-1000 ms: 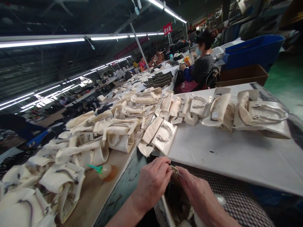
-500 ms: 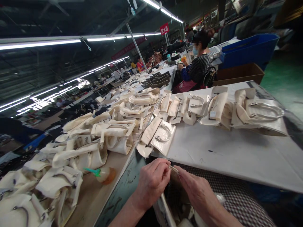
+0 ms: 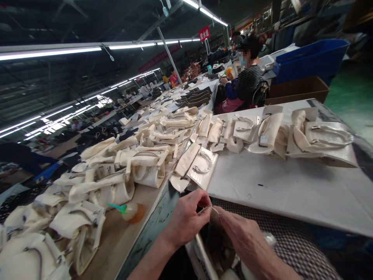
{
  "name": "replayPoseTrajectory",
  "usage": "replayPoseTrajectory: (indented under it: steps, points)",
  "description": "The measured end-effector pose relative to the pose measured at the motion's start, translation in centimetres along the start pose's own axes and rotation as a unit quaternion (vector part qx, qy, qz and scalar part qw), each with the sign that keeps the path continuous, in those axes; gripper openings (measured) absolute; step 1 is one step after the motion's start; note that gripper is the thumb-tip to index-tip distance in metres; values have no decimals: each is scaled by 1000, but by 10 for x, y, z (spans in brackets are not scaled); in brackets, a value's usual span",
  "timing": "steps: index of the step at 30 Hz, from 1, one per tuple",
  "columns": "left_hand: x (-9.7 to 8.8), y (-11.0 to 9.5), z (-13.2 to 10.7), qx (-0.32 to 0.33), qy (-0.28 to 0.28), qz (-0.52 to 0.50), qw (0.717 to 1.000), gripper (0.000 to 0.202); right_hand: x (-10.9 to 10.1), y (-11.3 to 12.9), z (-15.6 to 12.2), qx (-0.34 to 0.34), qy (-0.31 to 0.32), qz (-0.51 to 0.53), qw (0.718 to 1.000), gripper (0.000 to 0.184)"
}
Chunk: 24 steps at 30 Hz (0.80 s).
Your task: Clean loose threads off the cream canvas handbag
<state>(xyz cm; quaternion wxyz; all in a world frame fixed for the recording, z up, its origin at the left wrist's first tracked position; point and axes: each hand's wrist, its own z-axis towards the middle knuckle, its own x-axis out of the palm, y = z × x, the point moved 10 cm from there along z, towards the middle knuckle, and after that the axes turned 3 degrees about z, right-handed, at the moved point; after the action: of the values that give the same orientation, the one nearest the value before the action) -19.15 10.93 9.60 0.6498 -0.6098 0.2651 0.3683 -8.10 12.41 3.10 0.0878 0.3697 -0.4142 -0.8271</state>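
Observation:
In my lap stands a cream handbag (image 3: 201, 249), its opening facing up and its inside dark. My left hand (image 3: 189, 216) pinches the upper edge of the bag, thumb and forefinger pressed together. Close beside it, my right hand (image 3: 244, 233) grips the same edge from the right, fingers stretched along the outside. A thin pale strip of the edge shows between the two hands. Most of the bag is hidden behind my hands and forearms.
Cream handbags (image 3: 145, 167) lie piled on the brown table at left, beside a glue bottle (image 3: 132, 213) with a green top. More bags line the white table (image 3: 291, 190). A seated co-worker (image 3: 247, 81) works beyond it, near a blue bin (image 3: 309, 62).
The fingers of my left hand have shifted and arched at the bag's edge. My right hand stays nearly in place. The view has shifted slightly.

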Motion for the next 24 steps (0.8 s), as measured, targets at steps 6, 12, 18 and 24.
replayPoseTrajectory:
  steps: [6, 12, 18, 24]
  points:
    - [-4, 12, -8, -112, 46, -120, 985, 27, 12, -4, 9, 2, 95, 83, 992, 38]
    - [-6, 31, -54, -219, -35, -30, 975, 52, 25, -11, 13, 17, 124, 94, 988, 42]
    - [-7, 39, -63, -223, -51, 68, 971, 15, 33, 2, 33, 12, 170, 119, 978, 40]
    - [-29, 34, -44, -192, 4, 0, 981, 12, 26, 10, 52, 21, 165, 71, 984, 27]
